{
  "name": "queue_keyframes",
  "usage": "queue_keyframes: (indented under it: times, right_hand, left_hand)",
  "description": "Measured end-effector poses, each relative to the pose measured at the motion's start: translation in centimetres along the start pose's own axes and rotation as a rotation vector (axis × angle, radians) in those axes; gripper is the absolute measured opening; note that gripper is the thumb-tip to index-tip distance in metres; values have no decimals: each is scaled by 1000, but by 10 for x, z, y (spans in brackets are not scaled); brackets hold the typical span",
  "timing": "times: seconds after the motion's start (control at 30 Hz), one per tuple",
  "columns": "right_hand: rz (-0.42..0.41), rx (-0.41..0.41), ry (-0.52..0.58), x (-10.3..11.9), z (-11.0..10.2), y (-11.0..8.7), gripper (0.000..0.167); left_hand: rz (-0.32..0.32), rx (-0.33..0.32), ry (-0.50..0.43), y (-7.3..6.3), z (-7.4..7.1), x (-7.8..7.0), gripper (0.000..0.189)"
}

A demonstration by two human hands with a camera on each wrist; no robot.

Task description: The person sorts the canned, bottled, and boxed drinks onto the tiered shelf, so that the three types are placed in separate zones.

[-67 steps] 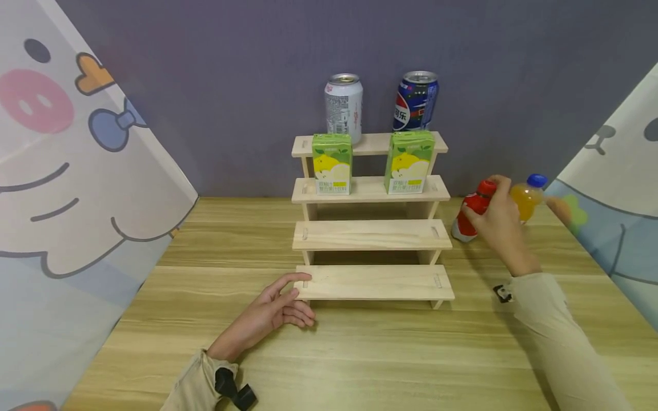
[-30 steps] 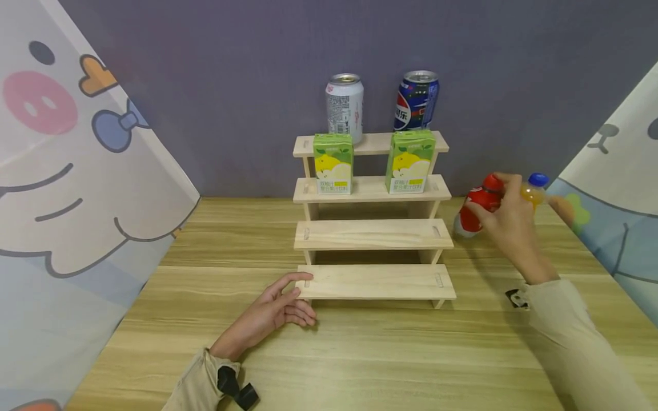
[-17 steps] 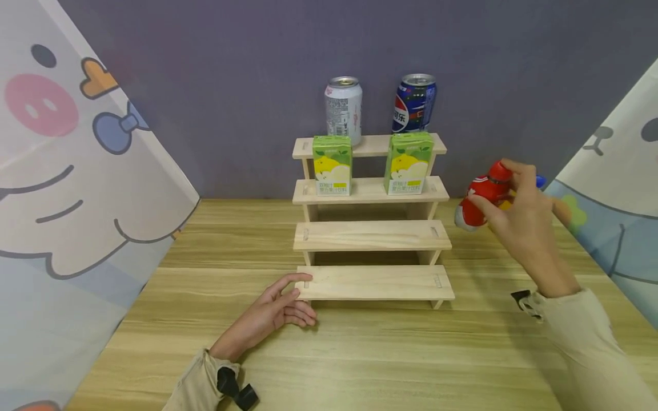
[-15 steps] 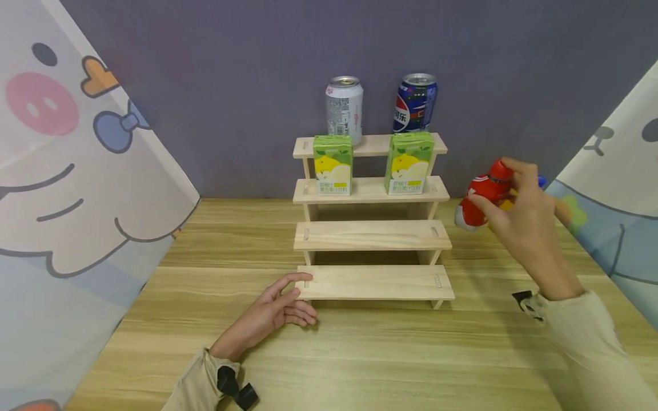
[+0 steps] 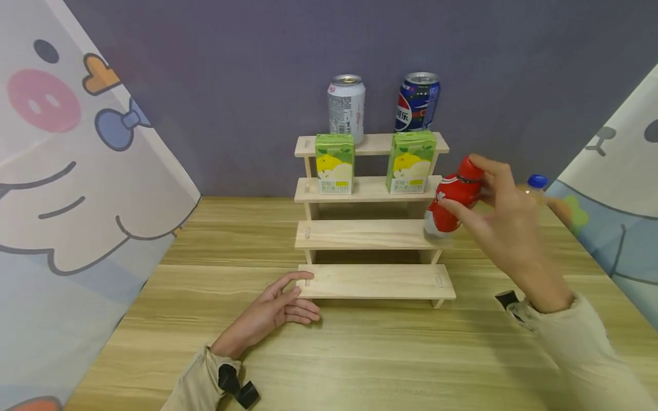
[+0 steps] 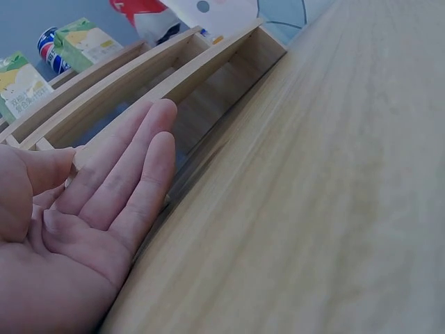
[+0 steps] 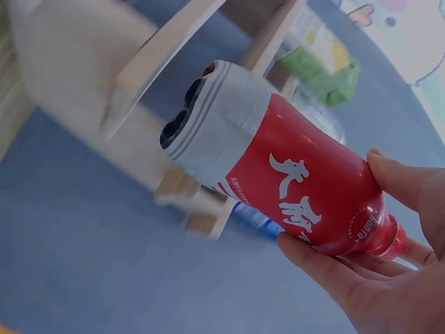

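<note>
My right hand (image 5: pixel 506 225) grips a red-labelled drink bottle (image 5: pixel 454 197) near its red cap. The bottle tilts, its pale base low and to the left, and overlaps the right end of the second and third steps in the head view. In the right wrist view the red label (image 7: pixel 302 177) with white characters faces the camera. My left hand (image 5: pixel 272 311) rests at the left end of the lowest step of a wooden stepped stand (image 5: pixel 375 281), index finger on top and thumb at the edge. The other fingers (image 6: pixel 142 184) extend straight alongside the board.
A white can (image 5: pixel 346 108) and a blue Pepsi can (image 5: pixel 417 103) stand on the top step. Two green juice cartons, a left one (image 5: pixel 334 165) and a right one (image 5: pixel 411 162), stand below them. A blue-capped orange drink bottle (image 5: pixel 537 182) is behind my right hand.
My right hand has lifted the red bottle off the table and carried it left to the stand's right end. My left hand stays at the lowest step.
</note>
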State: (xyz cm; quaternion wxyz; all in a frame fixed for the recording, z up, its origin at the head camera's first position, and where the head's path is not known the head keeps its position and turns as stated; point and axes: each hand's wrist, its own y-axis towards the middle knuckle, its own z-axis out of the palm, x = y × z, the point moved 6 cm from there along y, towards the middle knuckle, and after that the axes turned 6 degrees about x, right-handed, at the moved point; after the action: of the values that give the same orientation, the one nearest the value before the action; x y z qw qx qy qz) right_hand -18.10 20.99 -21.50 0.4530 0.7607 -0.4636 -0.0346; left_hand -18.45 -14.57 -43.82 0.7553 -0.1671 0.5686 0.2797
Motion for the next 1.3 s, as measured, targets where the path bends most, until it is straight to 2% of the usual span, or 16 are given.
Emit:
queue_keyframes:
  times: [0.27,0.43,0.77,0.9,1.07,1.3]
  right_hand:
    - [-110,44,74,31,29,12,76]
    - [-128,96,86,44,47,16,74]
    - [-202,146,215,72,88,32,73]
    - [-209,172,233,81,105,35,71]
    - [-201,206,243,87,123,38,68]
    - [-203,205,247,90,135,42,68]
  left_hand:
    - [-5,8,4,0,1,-1,44]
    - [-8,18,11,0,2,0,44]
    - [11,-5,5,1,2,-2,43]
    - [15,-3,12,0,1,-1,43]
    - [-18,-19,22,-2,0,0,42]
    - [-18,-14,24,-1,0,0,43]
